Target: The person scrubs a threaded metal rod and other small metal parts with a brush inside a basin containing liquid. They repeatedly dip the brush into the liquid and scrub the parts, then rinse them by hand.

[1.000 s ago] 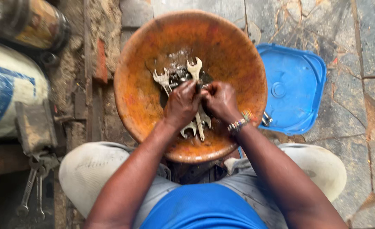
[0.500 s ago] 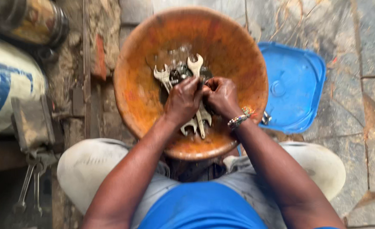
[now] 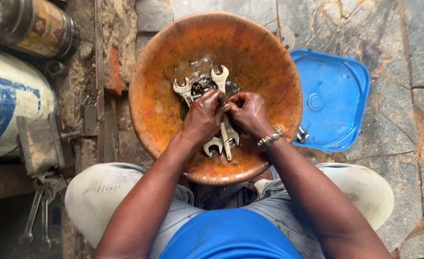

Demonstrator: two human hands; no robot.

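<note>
Left hand (image 3: 203, 116) and right hand (image 3: 248, 112) close together on a small dark part (image 3: 221, 99) above wet open-ended spanners (image 3: 220, 79) at the orange basin's (image 3: 154, 96) centre; stiff, heavy, probably slippery steel, best gripped mid-shank.

At the top left corner I see a dark round can (image 3: 27, 26) lying on its side, its label tan and brown. Just below it, at the left edge, lies a big white drum (image 3: 11, 103) with a blue-printed label.

Seen from a head-worn camera looking straight down at close range: the seated person's lap, forearms and an orange bowl (image 3: 159, 96) fill the single view.
</note>
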